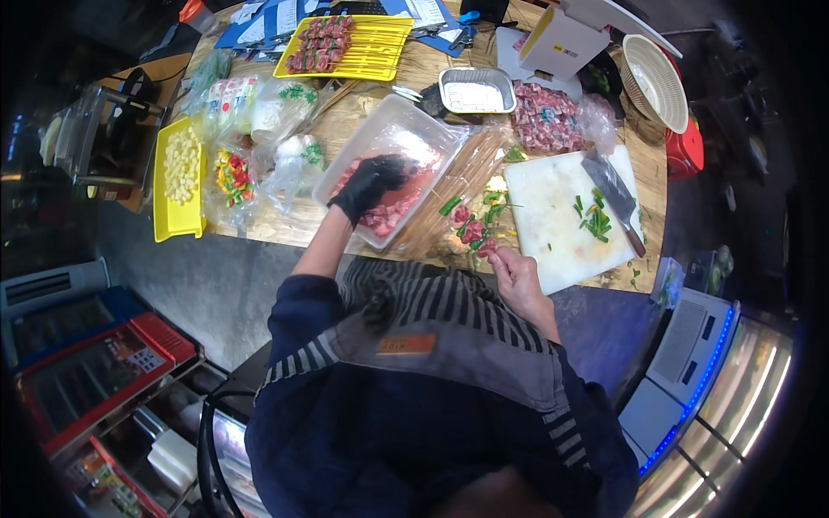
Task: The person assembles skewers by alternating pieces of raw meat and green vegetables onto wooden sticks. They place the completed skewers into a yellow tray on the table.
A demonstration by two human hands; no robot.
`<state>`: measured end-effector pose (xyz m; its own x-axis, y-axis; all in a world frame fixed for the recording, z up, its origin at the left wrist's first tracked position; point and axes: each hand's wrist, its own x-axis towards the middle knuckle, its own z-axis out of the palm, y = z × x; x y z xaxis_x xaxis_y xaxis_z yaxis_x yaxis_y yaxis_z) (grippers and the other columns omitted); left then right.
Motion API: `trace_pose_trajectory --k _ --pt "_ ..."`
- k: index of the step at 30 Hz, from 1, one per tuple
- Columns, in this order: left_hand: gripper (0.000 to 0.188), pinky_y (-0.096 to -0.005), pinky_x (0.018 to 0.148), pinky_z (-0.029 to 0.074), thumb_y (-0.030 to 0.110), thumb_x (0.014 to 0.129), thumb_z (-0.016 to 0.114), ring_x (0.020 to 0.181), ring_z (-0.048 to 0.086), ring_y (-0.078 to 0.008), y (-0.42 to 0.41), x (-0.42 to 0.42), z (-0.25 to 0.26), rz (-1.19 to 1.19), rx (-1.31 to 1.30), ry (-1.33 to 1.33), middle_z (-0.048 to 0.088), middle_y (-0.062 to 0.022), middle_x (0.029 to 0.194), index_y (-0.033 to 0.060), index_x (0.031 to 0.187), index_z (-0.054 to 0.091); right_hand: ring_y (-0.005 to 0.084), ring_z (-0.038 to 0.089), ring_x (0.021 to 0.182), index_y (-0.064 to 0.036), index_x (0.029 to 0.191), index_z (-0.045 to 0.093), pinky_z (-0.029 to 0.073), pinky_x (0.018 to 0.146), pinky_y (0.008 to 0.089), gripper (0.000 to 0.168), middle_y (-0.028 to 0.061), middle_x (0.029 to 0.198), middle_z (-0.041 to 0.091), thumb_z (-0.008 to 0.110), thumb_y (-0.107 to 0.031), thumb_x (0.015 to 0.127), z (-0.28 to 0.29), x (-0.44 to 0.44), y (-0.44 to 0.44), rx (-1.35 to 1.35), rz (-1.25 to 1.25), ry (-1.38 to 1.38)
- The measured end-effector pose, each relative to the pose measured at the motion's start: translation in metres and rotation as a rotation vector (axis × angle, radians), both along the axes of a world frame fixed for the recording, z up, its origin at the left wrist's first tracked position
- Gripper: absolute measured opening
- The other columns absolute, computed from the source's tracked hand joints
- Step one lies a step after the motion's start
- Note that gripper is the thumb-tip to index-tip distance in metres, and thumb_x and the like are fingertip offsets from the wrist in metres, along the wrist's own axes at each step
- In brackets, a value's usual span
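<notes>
In a black glove, my left hand reaches down into a translucent plastic tub and touches the raw meat pieces there. Its fingertips are hard to make out, so I cannot tell whether they hold a piece. My bare right hand grips the lower end of a skewer threaded with meat and green pepper pieces. Just beyond the skewer are loose pepper and yellow bits on the wooden table. A plastic-wrapped bundle of bamboo sticks lies along the tub's right side.
To the right, a cleaver rests on a white cutting board with cut green stalks. A yellow tray holds finished skewers at the back. Bagged meat, a foil tray and a yellow tray of pale cubes surround the workspace.
</notes>
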<state>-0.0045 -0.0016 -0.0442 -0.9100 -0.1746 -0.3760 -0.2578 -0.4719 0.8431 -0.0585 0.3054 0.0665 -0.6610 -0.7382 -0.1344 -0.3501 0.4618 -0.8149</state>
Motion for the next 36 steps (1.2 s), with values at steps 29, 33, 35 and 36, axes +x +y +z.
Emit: trace_pose_trajectory --k 29,33,35,36 --pt "0.033 -0.0303 0.067 0.055 0.019 0.080 0.063 0.089 0.062 -0.0220 0.005 0.013 0.108 -0.175 -0.081 0.049 0.062 -0.0150 0.104 -0.0068 0.101 0.059 0.0363 0.043 0.048 0.001 0.084 0.055 0.035 0.045 0.0360 0.003 0.0214 0.058 0.044 0.052 -0.001 0.083 0.040 -0.037 -0.010 -0.001 0.269 0.240" --pt "0.029 -0.0286 0.066 0.054 0.016 0.081 0.062 0.085 0.063 -0.0188 0.009 0.011 0.115 -0.213 -0.137 0.050 0.064 -0.0123 0.099 -0.0067 0.099 0.061 0.0381 0.049 0.052 0.001 0.081 0.052 0.038 0.047 0.0401 0.001 0.0218 0.058 0.047 0.051 0.001 0.080 0.044 -0.036 -0.012 0.020 0.281 0.211" --pt "0.027 -0.0277 0.066 0.054 0.013 0.081 0.061 0.082 0.063 -0.0172 0.013 0.011 0.121 -0.218 -0.212 0.033 0.064 -0.0111 0.097 -0.0058 0.100 0.061 0.0388 0.051 0.054 0.001 0.079 0.051 0.040 0.048 0.0419 0.001 0.0218 0.059 0.048 0.051 0.001 0.079 0.046 -0.034 -0.014 0.028 0.276 0.216" --pt "0.026 -0.0271 0.066 0.054 0.012 0.081 0.061 0.082 0.063 -0.0174 0.016 0.012 0.123 -0.222 -0.305 0.006 0.064 -0.0114 0.098 -0.0061 0.101 0.061 0.0386 0.050 0.054 0.001 0.079 0.051 0.040 0.048 0.0415 0.001 0.0217 0.059 0.048 0.051 0.001 0.080 0.046 -0.032 -0.015 0.016 0.269 0.224"
